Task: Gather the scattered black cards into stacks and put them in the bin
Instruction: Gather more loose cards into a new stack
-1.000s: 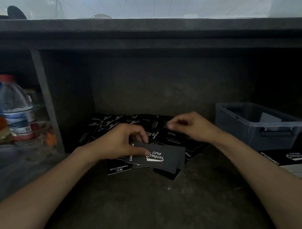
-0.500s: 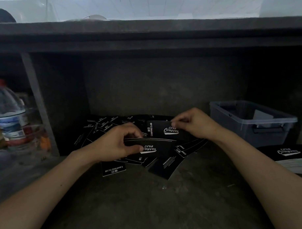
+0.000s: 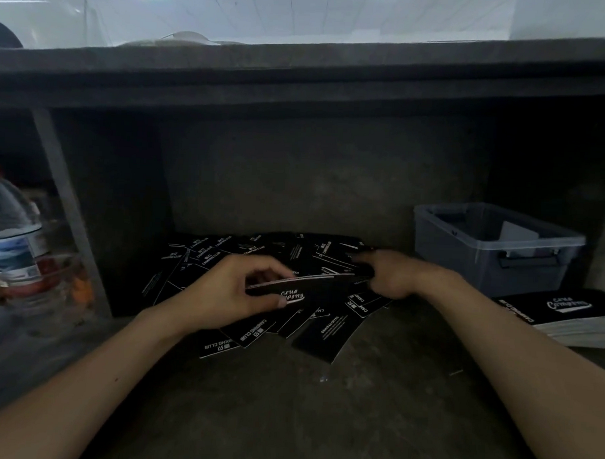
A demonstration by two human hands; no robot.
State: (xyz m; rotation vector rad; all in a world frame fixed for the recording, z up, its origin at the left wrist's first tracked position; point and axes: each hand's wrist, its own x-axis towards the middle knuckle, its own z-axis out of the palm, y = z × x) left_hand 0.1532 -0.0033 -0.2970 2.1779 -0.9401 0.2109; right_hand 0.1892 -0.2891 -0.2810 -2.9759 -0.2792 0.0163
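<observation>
**Cards spread in a dark recess, bin off to the right**

The left hand has its grip closed round a small stack of black cards, thumb under and fingers curled over the near end, with "Camping Club" lettering showing upside down on the face. The right hand is at the far end of that stack. It is blurred, so whether its grip is closed on the cards or only touching them cannot be told.

Under and behind both hands, loose black cards lie overlapping on the surface, fanned out against the back wall of the recess. A few poke out toward the viewer, below the left wrist.

A thick dark ledge hangs low over the whole recess and throws it into shadow. An upright panel closes off the left side, and beyond it stands a water bottle among blurred clutter.

The bin, grey and see-through with a dark handle, stands at the right rear with a pale sheet leaning inside. Just in front of it lies a taller stack of the same cards, and the right forearm runs along the near side of both.
</observation>
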